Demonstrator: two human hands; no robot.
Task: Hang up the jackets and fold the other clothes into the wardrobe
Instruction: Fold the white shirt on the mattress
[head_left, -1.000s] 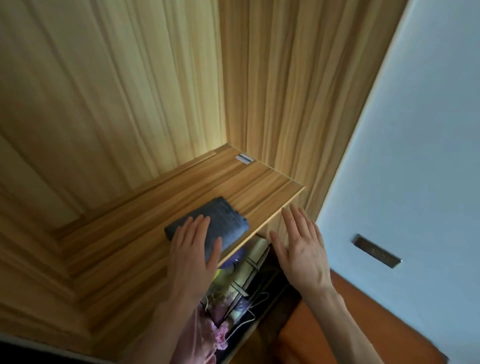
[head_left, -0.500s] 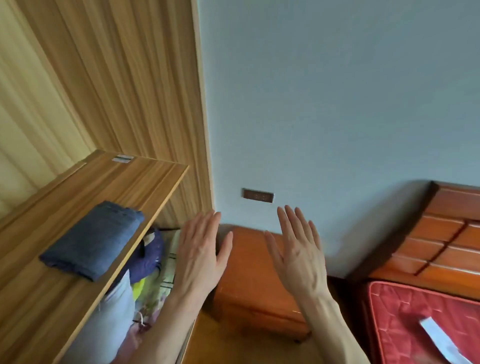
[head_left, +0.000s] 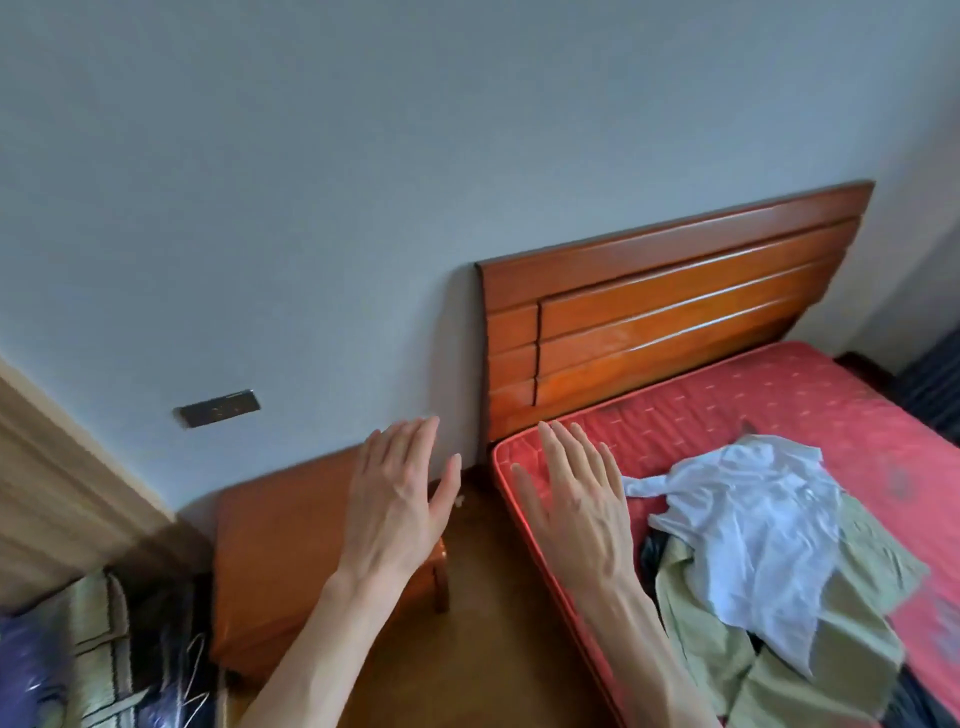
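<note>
A crumpled white shirt (head_left: 748, 514) lies on the red mattress (head_left: 810, 410), on top of a light green garment (head_left: 769, 649) with something dark under it. My left hand (head_left: 400, 499) hovers over the wooden bedside table (head_left: 280, 540), fingers straight, holding nothing. My right hand (head_left: 576, 499) hovers over the mattress's near left edge, flat and empty, just left of the white shirt. The wardrobe's side panel (head_left: 47, 467) shows at the far left. Clothes in its lower part (head_left: 88, 649) appear at the bottom left, blurred.
A wooden headboard (head_left: 665, 312) stands against the grey wall. A dark socket plate (head_left: 218, 408) sits on the wall above the bedside table. A strip of brown floor (head_left: 483, 597) runs between table and bed. Wire hangers (head_left: 195, 665) show at the bottom left.
The view has swung right, from the wardrobe shelf with the folded blue garment to the bed. My left hand left that garment; both hands stay flat and empty.
</note>
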